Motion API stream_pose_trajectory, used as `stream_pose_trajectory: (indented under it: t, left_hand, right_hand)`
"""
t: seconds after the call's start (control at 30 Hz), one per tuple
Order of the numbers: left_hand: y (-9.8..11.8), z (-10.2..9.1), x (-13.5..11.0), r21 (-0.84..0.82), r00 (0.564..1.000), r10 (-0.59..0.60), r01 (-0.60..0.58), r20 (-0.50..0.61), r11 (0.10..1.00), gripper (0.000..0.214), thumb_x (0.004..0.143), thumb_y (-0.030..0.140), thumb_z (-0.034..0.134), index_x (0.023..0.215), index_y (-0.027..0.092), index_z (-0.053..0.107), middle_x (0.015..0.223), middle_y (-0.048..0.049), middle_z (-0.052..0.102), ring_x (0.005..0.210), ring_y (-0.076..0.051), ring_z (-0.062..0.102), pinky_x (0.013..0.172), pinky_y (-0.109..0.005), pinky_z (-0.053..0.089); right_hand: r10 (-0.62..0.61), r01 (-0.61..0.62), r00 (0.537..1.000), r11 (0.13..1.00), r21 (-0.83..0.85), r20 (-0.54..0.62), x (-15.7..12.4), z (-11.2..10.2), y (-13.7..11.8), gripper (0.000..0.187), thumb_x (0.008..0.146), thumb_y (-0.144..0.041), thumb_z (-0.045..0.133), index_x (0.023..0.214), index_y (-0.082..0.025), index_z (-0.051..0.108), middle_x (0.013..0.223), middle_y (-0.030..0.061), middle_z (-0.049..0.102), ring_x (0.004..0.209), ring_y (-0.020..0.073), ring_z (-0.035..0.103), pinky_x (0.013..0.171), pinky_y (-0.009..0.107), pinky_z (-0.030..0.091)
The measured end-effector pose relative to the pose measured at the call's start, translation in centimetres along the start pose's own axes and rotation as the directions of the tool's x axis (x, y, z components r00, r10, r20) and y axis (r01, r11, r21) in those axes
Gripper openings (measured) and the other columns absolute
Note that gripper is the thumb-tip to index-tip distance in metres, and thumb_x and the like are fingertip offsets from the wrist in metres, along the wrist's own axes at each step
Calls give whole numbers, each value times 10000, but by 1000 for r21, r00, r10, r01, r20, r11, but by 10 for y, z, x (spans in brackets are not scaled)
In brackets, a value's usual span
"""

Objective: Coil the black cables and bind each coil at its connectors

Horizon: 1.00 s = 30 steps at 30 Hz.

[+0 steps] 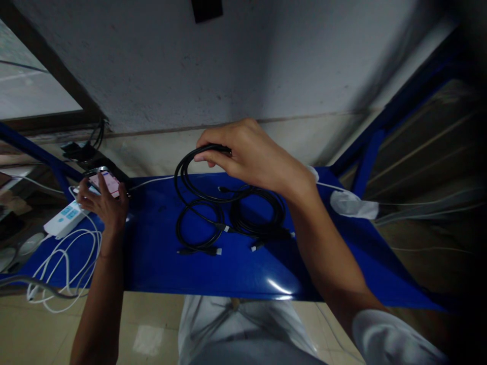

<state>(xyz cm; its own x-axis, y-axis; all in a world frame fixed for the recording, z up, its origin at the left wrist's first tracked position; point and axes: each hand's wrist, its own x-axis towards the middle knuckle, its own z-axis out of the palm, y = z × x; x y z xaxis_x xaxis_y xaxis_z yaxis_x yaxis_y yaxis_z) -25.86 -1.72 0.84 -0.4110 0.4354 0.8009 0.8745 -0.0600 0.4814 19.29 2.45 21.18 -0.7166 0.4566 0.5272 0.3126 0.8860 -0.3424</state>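
My right hand (243, 152) is raised above the blue shelf (160, 276) and closed on a coiled black cable (180, 175), pinched between thumb and fingers. The cable's loops hang down over the other cables. Below it lie a smaller black cable coil (180, 230) and a larger black cable coil (279, 208), with pale-tipped plugs near the front. At the left end, my left hand (104, 203) spans a smartphone (110, 182) with a lit screen. One finger lies over the screen, while the thumb and other fingers are at its sides.
A white power strip (63, 220) and a tangled white cord (63, 253) lie at the left. Near the right end sits a white plastic-wrapped item (353, 205). Blue frame posts (369, 162) flank the shelf, and a wall (243, 66) stands behind.
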Motion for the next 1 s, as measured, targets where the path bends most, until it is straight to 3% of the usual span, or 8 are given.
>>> stream_pose_trajectory:
  t: [0.2,0.37,0.47,0.7,0.87,1.0]
  left_hand:
    - [-4,-1,-1,21,1000,14,-14,14,1000,601,897,569,846,1348,207,682,1695,-160,363,1598,-587,172,1216,-814,-51]
    - [-13,1,1,7,1000,5,-5,-7,1000,596,861,597,870,1314,235,736,1646,-143,424,1588,-622,177,1190,-820,-44]
    - [-15,2,2,110,999,-24,21,30,994,623,918,630,803,1400,247,705,1700,-146,354,1590,-642,158,1183,-847,-25]
    - [10,-9,0,352,976,-96,21,196,936,680,1091,549,603,1639,171,462,1789,-210,145,1610,-597,120,1204,-867,77]
    - [24,-9,0,435,978,-98,9,183,901,598,1122,500,572,1599,147,494,1759,-200,200,1586,-548,218,1225,-820,164]
    - [28,-10,1,405,983,-89,18,158,914,557,1112,489,591,1540,135,542,1730,-174,265,1569,-529,249,1222,-821,172]
  right_hand:
    - [-40,40,999,999,-1,-4,0,1,2,241,1124,-363,591,1093,-207,772,990,46,778,925,216,679,865,351,419]
    - [-50,50,999,999,-1,-14,0,0,2,232,1120,-371,605,1087,-213,772,978,42,772,914,207,669,864,346,414]
    - [-45,45,999,999,-20,3,0,0,3,242,1131,-376,603,1092,-194,760,976,39,766,906,197,672,851,332,408]
    - [-63,64,998,997,-53,5,1,1,4,229,1133,-354,614,1097,-180,758,990,40,771,916,182,670,847,312,411]
    - [-76,75,997,996,-51,-11,0,3,5,237,1133,-356,613,1089,-172,755,955,33,756,890,177,662,830,311,403]
    - [-80,80,997,996,-31,-14,0,3,5,229,1132,-365,610,1086,-192,752,952,25,751,882,178,660,833,310,414]
